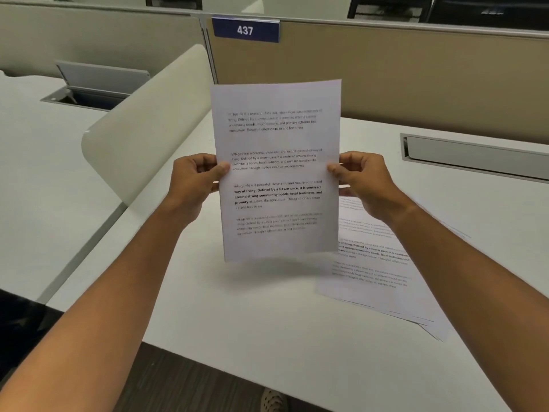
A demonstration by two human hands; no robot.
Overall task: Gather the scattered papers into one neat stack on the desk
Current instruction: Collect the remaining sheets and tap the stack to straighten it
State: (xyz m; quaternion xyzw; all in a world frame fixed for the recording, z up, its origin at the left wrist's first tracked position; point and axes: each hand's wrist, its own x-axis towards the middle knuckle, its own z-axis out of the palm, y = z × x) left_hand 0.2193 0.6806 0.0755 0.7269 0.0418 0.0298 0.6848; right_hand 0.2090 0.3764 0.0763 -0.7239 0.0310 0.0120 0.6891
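A printed white sheet [277, 171] stands upright in the air above the white desk [255, 319], its text facing me. My left hand [194, 181] pinches its left edge and my right hand [361, 179] pinches its right edge, both about halfway up. Whether more sheets lie behind the front one I cannot tell. On the desk to the right, partly under my right forearm, lie several printed sheets [374, 275], fanned out with their lower corners misaligned.
A rounded beige divider [139, 138] runs along the desk's left side. A tan partition [416, 78] with a blue "437" label [246, 30] closes the back. A grey cable flap [475, 157] is set into the desk at right; another, open flap [92, 84] is on the neighbouring desk.
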